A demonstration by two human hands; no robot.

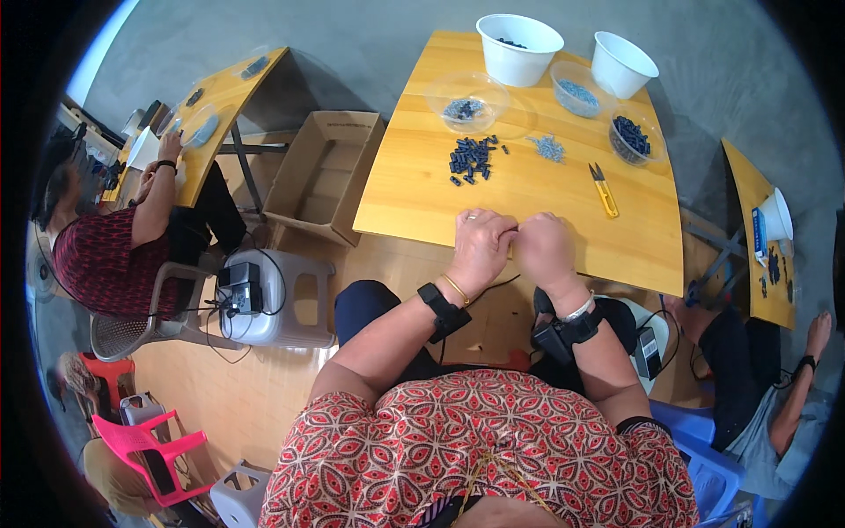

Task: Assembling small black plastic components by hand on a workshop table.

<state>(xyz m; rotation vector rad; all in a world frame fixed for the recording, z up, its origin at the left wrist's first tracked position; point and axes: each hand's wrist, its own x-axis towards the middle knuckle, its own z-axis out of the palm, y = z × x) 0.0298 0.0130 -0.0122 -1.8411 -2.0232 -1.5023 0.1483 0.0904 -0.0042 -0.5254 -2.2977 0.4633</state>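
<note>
My left hand [480, 253] and my right hand [546, 251] meet at the near edge of the wooden table [519, 198]. The left fingers are closed in a pinch, with a small dark piece [512, 231] just showing at their tips. Blur covers much of the right hand; its fingers look curled in, and whatever they hold is hidden. Beyond my hands lies a loose pile of short dark-blue cylindrical pieces [472, 159]. To its right is a small heap of silvery pieces [548, 148]. Yellow-handled thread snips [605, 191] rest farther right.
Clear bowls with silvery bits [578, 95] and dark pieces [631, 139], another clear bowl [466, 99], and two white tubs [519, 55] stand along the back. A cardboard box [321, 176] sits on the floor at left. Other people work at tables on both sides.
</note>
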